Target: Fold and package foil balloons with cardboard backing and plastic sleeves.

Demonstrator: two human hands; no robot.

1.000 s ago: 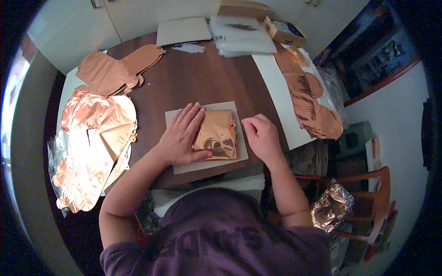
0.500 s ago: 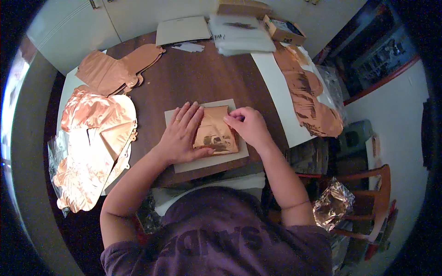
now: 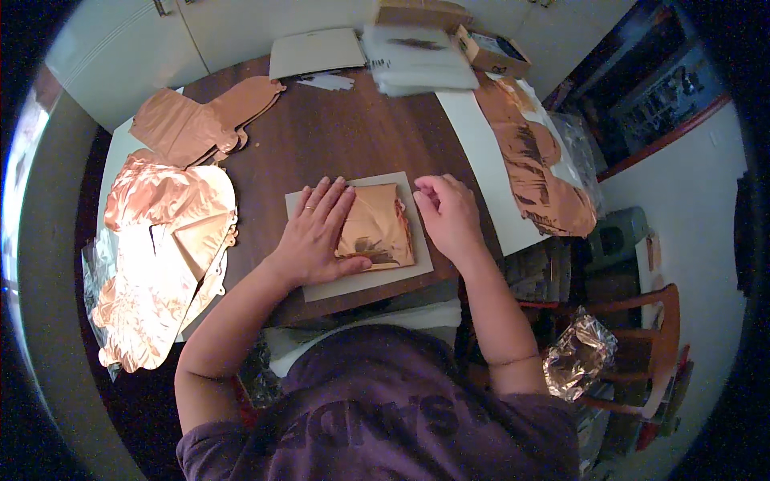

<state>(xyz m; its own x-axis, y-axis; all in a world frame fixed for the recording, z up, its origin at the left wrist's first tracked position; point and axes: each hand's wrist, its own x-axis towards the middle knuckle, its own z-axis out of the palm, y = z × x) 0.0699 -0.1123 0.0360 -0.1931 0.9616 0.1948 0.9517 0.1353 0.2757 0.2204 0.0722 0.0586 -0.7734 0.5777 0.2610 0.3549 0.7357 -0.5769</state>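
Observation:
A folded copper-coloured foil sheet (image 3: 377, 220), apparently a deflated foil balloon, lies on a pale grey board (image 3: 353, 287) at the table's near edge. My left hand (image 3: 319, 228) rests flat on the foil's left part, fingers stretched out and thumb along its near side. Red and copper layers show at the foil's right edge. Just right of that edge, apart from it, my right hand (image 3: 451, 215) hovers with fingers curled in toward the thumb. I see nothing between those fingers.
Flat copper foil shapes lie in a shiny pile (image 3: 172, 264) and a duller pile (image 3: 188, 124) at left. More foil (image 3: 533, 152) lies at right on white sheet. Behind are a grey-white folder (image 3: 317, 54), clear plastic bags (image 3: 417, 60) and an open carton (image 3: 493, 52). A chair (image 3: 662, 345) stands right.
My right hand has let go of the foil's right edge and drawn a little to the right. My left hand stays pressed in place.

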